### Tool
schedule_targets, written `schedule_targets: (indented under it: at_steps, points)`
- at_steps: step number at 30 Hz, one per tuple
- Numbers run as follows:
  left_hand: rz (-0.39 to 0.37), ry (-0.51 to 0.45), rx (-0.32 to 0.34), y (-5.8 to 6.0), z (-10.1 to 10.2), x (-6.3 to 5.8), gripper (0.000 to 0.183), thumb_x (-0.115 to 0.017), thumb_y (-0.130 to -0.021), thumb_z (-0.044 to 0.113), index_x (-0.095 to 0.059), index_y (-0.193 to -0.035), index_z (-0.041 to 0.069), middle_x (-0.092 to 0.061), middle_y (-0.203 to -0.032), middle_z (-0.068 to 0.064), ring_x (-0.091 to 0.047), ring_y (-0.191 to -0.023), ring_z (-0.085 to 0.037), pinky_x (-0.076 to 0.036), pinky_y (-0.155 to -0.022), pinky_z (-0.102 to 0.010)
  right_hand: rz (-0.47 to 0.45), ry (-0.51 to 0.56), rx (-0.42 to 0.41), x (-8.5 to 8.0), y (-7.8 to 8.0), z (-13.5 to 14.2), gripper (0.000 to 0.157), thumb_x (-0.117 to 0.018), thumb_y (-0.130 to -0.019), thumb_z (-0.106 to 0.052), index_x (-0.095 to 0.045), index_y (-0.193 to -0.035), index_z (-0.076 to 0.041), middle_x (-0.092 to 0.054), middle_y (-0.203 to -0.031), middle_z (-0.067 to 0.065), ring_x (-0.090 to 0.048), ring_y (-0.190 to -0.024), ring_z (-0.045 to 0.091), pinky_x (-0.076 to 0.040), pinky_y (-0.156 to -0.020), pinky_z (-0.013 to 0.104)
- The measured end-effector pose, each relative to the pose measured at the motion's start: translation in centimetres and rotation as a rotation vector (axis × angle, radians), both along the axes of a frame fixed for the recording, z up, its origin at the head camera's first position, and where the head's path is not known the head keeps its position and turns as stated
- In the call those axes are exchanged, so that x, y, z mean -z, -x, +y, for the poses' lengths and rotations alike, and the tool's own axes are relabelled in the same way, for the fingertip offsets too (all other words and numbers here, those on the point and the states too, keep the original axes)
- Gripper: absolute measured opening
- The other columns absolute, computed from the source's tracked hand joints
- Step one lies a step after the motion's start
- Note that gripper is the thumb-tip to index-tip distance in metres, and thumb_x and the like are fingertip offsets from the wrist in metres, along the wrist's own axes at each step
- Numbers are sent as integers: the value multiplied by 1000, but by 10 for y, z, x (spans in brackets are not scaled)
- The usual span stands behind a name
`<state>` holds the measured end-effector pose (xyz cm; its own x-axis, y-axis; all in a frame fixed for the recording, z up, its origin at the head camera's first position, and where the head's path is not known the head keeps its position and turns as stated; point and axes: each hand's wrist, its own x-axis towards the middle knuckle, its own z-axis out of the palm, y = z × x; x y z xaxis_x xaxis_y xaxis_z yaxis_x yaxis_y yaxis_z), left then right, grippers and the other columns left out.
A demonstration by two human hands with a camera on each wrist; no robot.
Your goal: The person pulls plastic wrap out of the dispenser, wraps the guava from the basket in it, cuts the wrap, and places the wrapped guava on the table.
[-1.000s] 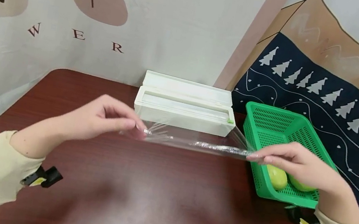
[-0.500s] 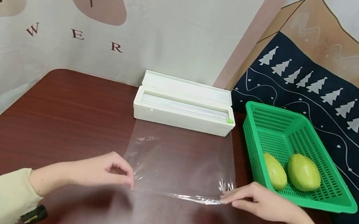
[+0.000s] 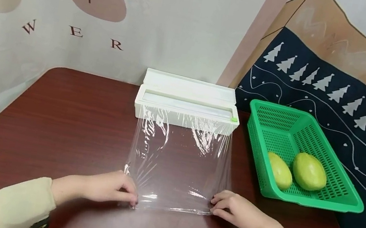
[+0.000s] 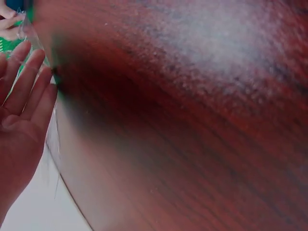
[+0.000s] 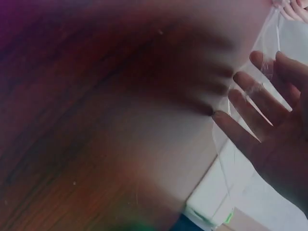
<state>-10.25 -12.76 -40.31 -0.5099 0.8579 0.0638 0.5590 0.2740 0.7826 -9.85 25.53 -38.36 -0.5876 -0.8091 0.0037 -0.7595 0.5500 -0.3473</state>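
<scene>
A clear sheet of cling film (image 3: 178, 165) stretches toward me from a long white cling film dispenser (image 3: 185, 119), whose lid stands open at the back. My left hand (image 3: 114, 188) pinches the film's near left corner, thumb and fingers down by the table. At the near right corner my right hand (image 3: 237, 212) pinches the film the same way. The right wrist view shows film running across the fingertips (image 5: 240, 77) of the right hand. In the left wrist view the left hand's fingers (image 4: 36, 86) lie along the film's edge. A small green cutter slide (image 3: 234, 119) sits at the dispenser's right end.
A green plastic basket (image 3: 257, 167) stands on the right, with two yellow-green fruits (image 3: 309, 171) in it. The dark red wooden table (image 3: 68, 123) meets a pale printed cloth (image 3: 184, 21) behind and a navy tree-patterned cloth (image 3: 316, 100) on the right.
Both hands have come toward me and down with the film's edge, drawing out a longer sheet. Over the last half second the film has become taut, rising to the dispenser's top edge.
</scene>
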Motion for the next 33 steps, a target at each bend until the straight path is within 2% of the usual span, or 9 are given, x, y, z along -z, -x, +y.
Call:
schedule_targets:
  at_steps: [3,5,12,17,20,22,26,29,33]
  points:
    - [102,44,-11,-1,2,3,12,-63,-88,20,-72,-81,18,-68,-83,11,-57,-82,4,-49,-79,-20,78,-6,-17,5,2,-3,4,-71,-80,-14,-71,-81,-18,-63,-94,-5,-59,-90,9,-51,-78,23]
    - [152,94,-32,-3,3,3,5,-68,-83,17,-70,-80,21,-65,-84,15,-54,-85,4,-48,-81,-21,110,-30,-27,7,3,-5,11,-76,-74,-12,-69,-79,-19,-60,-92,-7,-57,-87,7,-50,-75,21]
    - [355,260,-92,-12,7,-4,23,-76,-69,19,-66,-85,33,-55,-89,24,-51,-97,-3,-39,-92,-39,65,-142,19,0,2,-4,25,-82,-66,-19,-63,-82,-21,-47,-91,-9,-50,-81,4,-48,-71,21]
    - [284,264,-220,1,7,-14,39,-73,-73,28,-63,-111,25,-57,-114,10,-50,-111,-17,-40,-99,-48,49,-99,99,-9,10,-5,27,-77,-72,-33,-65,-92,-18,-53,-95,-9,-53,-84,5,-51,-75,25]
    - [333,209,-317,18,9,-17,60,-72,-77,31,-51,-131,13,-48,-135,-5,-43,-127,-30,-35,-105,-54,130,-51,179,-11,20,-7,49,-72,-77,-39,-61,-115,-10,-57,-119,5,-56,-110,20,-49,-93,39]
    - [409,203,-339,30,10,-15,74,-72,-78,35,-42,-139,7,-39,-143,-14,-34,-134,-36,-30,-108,-55,159,-63,222,-10,26,-9,67,-70,-79,-42,-50,-132,-5,-47,-137,16,-44,-127,31,-39,-103,48]
    - [462,311,-296,43,9,-4,97,-69,-76,53,-27,-145,-2,-23,-152,-21,-17,-141,-42,-21,-113,-54,92,-203,262,1,32,-7,91,-63,-81,-54,-28,-145,1,-23,-152,23,-20,-141,40,-23,-111,57]
    - [412,414,-246,44,5,7,107,-64,-74,63,-22,-146,-5,-16,-154,-24,-12,-142,-42,-18,-114,-52,8,-290,264,10,31,-3,98,-61,-79,-60,-26,-145,3,-20,-153,24,-17,-142,40,-20,-111,58]
    - [357,487,-227,40,-2,18,110,-62,-72,68,-21,-146,-4,-13,-155,-22,-10,-143,-39,-17,-115,-50,-30,-309,255,15,28,4,102,-62,-76,-63,-27,-145,4,-19,-153,23,-19,-141,40,-21,-110,59]
